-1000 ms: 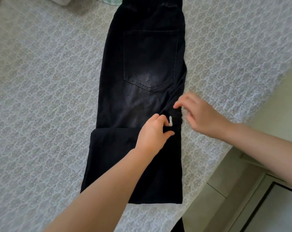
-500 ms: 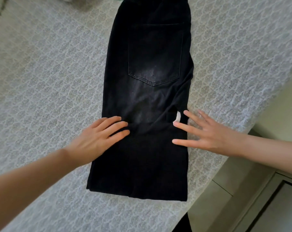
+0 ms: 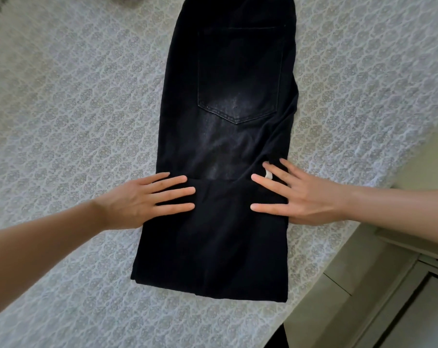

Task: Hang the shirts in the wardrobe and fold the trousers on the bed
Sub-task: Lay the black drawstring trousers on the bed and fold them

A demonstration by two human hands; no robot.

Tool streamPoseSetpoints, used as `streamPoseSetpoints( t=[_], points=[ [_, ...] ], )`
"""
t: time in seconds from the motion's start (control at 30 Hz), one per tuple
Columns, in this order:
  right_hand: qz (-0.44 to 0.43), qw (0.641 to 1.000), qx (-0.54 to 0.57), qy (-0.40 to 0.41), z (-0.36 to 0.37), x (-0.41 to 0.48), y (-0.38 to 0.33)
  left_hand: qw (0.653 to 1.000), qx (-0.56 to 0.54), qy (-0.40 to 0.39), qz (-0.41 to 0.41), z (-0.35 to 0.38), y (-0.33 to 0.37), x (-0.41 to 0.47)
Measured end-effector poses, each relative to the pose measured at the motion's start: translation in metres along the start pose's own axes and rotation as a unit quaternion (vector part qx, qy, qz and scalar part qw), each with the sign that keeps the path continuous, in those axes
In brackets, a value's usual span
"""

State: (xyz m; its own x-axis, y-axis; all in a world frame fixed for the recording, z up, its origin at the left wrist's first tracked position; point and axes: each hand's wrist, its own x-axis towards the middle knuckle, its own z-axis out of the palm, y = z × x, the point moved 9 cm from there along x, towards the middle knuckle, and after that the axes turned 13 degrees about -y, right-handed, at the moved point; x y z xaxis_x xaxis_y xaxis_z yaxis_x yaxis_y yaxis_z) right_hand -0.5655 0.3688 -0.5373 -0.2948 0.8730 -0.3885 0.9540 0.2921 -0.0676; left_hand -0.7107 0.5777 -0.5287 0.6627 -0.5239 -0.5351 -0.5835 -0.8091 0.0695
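Grey-white patterned bedspread [image 3: 74, 96] fills most of the view; pale floor tiles [image 3: 363, 285] show past the bed's edge on the right.

- Black denim trousers [image 3: 220, 151] lie flat on the bed, back side up, with a stitched back pocket [image 3: 240, 76] showing.
- Long axis runs away from you. The waistband points to the far end and leaves the top of the view. The doubled leg end [image 3: 212, 247] points toward you and angles slightly left.
- Your left hand [image 3: 142, 202] has no grip. The fingers are straight and spread, pressing the left side where the folded layer ends.
- Your right hand [image 3: 300, 197] is the same, flat and open on the right side, holding nothing. Its fingers lie by a small white tag [image 3: 268, 174].

Risks, as I judge them:
- The seat cloth bunches along the right edge above your right hand. Fold over it and the stack will likely come out lumpy and lopsided.
- The near right corner lies close to the bed's edge. A pull that way could drag the leg end off.
- Lift both palms together and the upper layer may shift out of line.
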Motion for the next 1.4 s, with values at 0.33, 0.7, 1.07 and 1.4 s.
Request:
streamPoseSetpoints(
  t=[0.33,0.7,1.07,1.4],
  points=[
    [0.080,0.996,0.036,0.011,-0.011,0.005,-0.006,0.994,-0.100,0.036,0.029,-0.017,-0.014,0.002],
    [0.207,0.759,0.600,0.145,-0.028,-0.029,0.036,0.681,-0.699,0.095,-0.197,-0.027,-0.092,0.006],
    [0.464,0.519,0.674,0.249,-0.012,-0.038,0.089,0.518,-0.732,0.273,-0.348,-0.012,-0.111,0.006],
    [0.521,0.582,0.600,0.172,-0.004,-0.059,0.048,0.562,-0.643,0.257,-0.452,-0.003,-0.056,-0.024]
  ],
)
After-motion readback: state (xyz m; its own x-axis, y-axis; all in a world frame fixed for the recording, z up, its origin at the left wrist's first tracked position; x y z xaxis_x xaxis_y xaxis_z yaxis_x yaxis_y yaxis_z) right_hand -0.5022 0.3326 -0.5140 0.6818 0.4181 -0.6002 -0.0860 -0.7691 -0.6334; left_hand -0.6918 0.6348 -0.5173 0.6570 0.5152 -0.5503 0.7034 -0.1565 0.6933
